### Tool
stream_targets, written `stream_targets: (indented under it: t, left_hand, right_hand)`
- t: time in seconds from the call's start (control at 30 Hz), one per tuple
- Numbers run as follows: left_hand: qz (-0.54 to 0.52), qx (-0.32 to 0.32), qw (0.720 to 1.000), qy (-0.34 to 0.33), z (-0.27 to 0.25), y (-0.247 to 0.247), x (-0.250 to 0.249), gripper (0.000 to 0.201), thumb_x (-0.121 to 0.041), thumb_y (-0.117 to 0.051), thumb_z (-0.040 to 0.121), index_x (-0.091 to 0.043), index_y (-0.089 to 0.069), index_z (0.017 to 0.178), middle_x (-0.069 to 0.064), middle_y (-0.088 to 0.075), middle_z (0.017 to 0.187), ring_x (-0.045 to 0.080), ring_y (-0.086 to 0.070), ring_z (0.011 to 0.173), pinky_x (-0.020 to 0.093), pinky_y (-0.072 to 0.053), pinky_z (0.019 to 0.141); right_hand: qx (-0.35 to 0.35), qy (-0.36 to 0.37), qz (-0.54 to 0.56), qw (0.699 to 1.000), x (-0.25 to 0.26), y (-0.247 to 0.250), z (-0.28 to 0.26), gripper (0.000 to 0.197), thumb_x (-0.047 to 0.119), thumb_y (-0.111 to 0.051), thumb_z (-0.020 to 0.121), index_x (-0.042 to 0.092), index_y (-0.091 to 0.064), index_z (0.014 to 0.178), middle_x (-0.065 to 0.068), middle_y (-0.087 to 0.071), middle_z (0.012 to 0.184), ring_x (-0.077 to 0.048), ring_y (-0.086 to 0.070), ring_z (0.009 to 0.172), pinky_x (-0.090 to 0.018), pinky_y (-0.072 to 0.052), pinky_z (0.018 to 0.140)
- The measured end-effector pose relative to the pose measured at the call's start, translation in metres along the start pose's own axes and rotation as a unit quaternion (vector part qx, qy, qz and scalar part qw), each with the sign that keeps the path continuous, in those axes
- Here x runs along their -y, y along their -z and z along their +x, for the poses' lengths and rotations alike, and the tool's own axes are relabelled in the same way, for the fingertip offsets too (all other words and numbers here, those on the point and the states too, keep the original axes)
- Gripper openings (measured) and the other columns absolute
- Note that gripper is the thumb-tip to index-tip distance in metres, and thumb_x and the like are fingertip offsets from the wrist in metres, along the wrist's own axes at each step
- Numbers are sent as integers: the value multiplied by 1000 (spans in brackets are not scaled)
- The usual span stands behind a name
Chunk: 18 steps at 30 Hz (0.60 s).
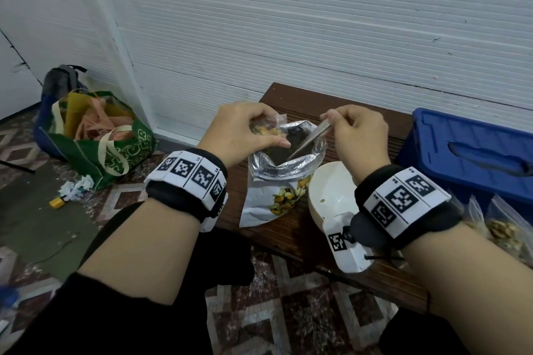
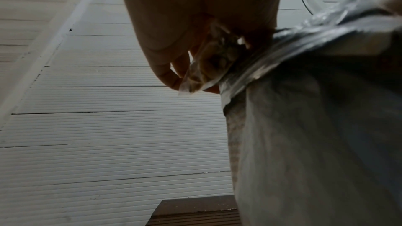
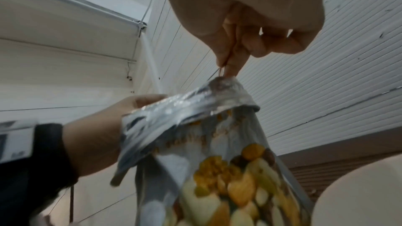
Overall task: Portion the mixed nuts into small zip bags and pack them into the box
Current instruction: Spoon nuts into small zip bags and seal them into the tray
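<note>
Two forearms reach over a bench (image 1: 291,239). Left hand (image 1: 245,131) grips a small zip bag (image 1: 266,128) of nuts; right hand (image 1: 356,131) pinches a spoon (image 1: 310,138) inside the foil bag (image 1: 285,173). Lightly held, the spoon could tip and spill nuts

Black sleeves (image 1: 121,305) — black wristbands (image 1: 184,193) bearing white coded tags.
</note>
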<state>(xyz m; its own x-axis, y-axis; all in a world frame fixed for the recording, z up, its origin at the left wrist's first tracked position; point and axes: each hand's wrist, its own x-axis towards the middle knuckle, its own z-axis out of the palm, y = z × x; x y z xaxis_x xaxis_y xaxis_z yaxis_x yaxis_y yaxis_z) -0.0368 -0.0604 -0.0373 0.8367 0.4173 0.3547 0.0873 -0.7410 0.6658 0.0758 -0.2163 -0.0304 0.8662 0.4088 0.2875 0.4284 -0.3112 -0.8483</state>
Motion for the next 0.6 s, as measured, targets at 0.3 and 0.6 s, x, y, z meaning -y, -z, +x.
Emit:
stream_targets:
  t: [0.3, 0.6]
  left_hand:
    - [-41, -2, 998, 42, -2, 12, 0, 42, -56, -77, 52, -34, -71, 87, -13, -72, 93, -3, -62, 90, 6, -40, 77]
    - [-53, 11, 997, 48, -2, 18, 2, 33, -46, -84, 53, -45, -66, 81, -26, -66, 91, -23, -52, 88, -5, -32, 76]
  right_hand:
    - [-92, -70, -6, 993, 3, 27, 22, 36, 15, -52, 93, 21, -66, 61, 8, -64, 73, 0, -51, 62, -7, -36, 56]
    - [-148, -59, 27, 987, 13, 54, 44, 30, 14, -51, 93, 14, -68, 69, 1, -66, 77, -5, -57, 68, -10, -42, 58]
